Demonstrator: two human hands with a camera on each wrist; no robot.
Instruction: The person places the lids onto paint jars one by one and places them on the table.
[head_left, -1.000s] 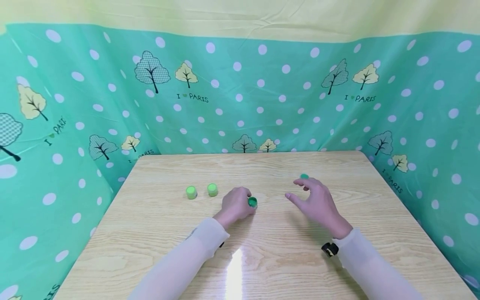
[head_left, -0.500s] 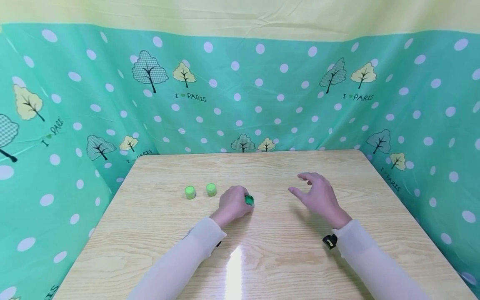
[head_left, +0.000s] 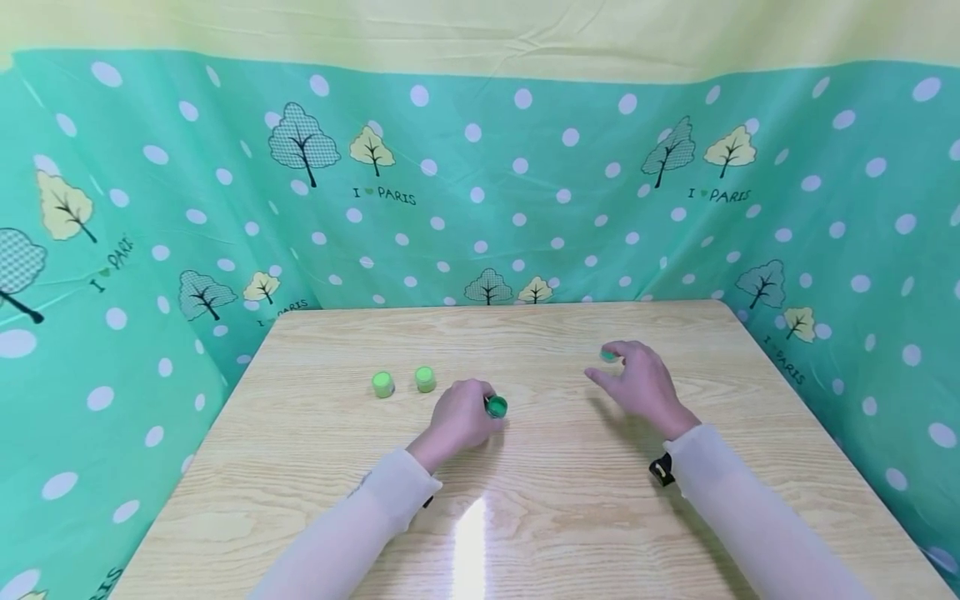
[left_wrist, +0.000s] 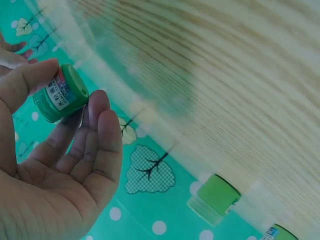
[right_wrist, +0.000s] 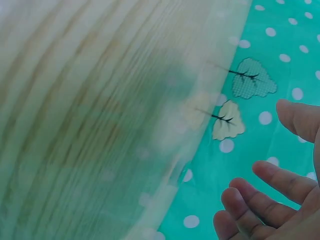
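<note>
My left hand (head_left: 461, 414) grips a small paint jar (head_left: 497, 407) in the head view, its round dark green top facing up. In the left wrist view, the thumb and fingers pinch this green jar (left_wrist: 62, 95), which bears a printed label and has a ridged neck. My right hand (head_left: 637, 385) hovers over the right side of the table, thumb and fingers spread apart. Just by its fingertips shows a small teal disc (head_left: 608, 355), partly covered by the fingers. Nothing lies between the fingers of my right hand (right_wrist: 270, 205) in the right wrist view.
Two light green jars, a left one (head_left: 382, 384) and a right one (head_left: 425, 379), stand left of my left hand. The wooden table (head_left: 570, 533) ends against a green dotted curtain (head_left: 517, 200) at the back and sides.
My left hand has shifted slightly left with the jar. The right hand has moved a little forward, and its fingertips have come up to the teal disc.
</note>
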